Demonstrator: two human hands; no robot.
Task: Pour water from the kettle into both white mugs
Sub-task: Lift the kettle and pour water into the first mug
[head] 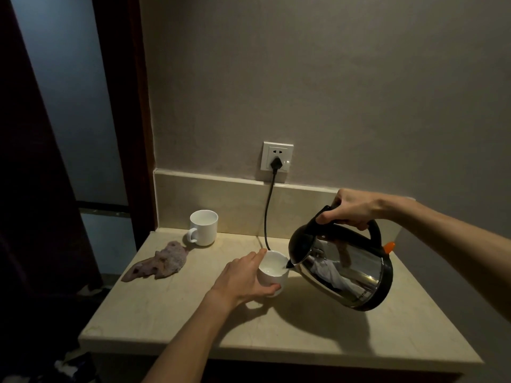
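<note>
A steel kettle [351, 269] with a black lid and handle hangs tilted to the left, its spout over the rim of a white mug [272, 268]. My right hand [351, 208] grips the kettle's handle from above. My left hand [243, 277] wraps around that mug from the left, holding it tilted toward the spout just above the counter. Water lies in the mug's bottom. A second white mug [203, 228] stands upright at the back left of the counter, apart from both hands.
A crumpled purple cloth [160, 264] lies at the counter's left edge. A black cord [266, 214] runs from a wall socket [277, 157] down to the beige counter [171, 308]. The wall stands close behind.
</note>
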